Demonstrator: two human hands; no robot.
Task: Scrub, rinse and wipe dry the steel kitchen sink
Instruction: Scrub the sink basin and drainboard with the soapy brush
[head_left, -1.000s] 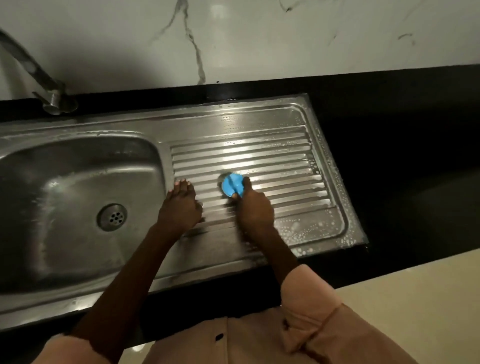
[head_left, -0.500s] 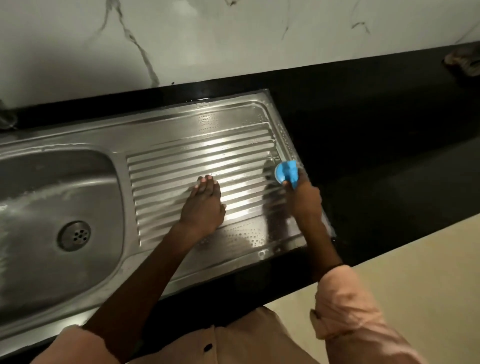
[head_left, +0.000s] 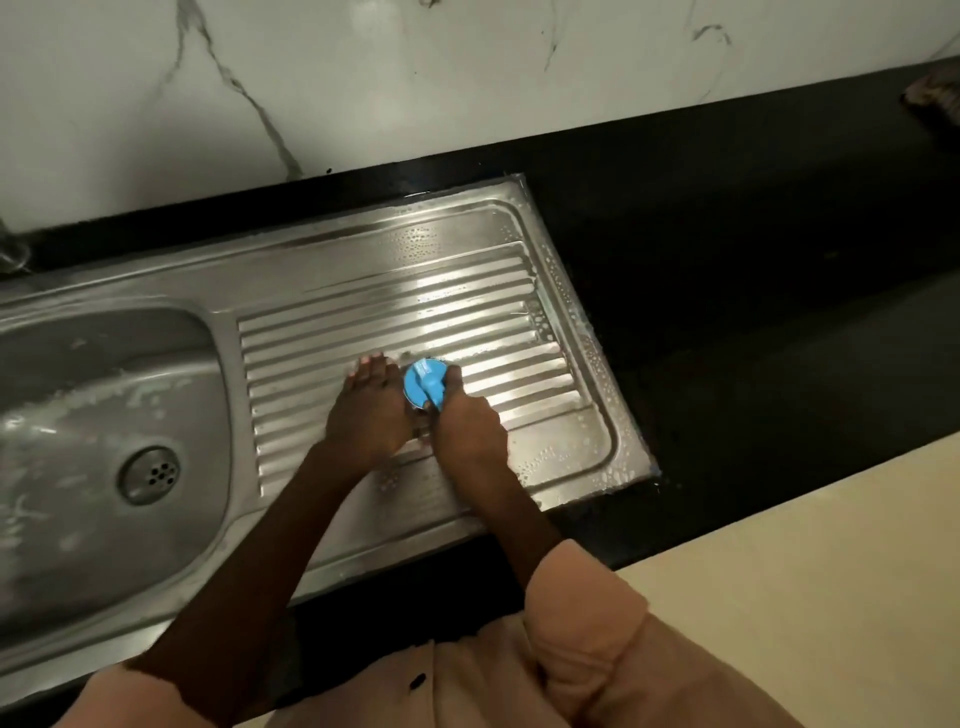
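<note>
The right hand (head_left: 467, 423) grips the blue scrubber (head_left: 425, 384) mid-drainboard, right of the basin (head_left: 104, 415); the left hand (head_left: 371, 410) lies flat just beside it. Best to scrub along the ridges towards the basin, reaching the suds at the far corner

the scrubber (head_left: 423, 387) is bright blue. the sink (head_left: 363, 291) is silver steel with a ribbed drainboard, set in a black counter (head_left: 727, 312). the wall (head_left: 467, 67) is white marble with grey veins.
</note>
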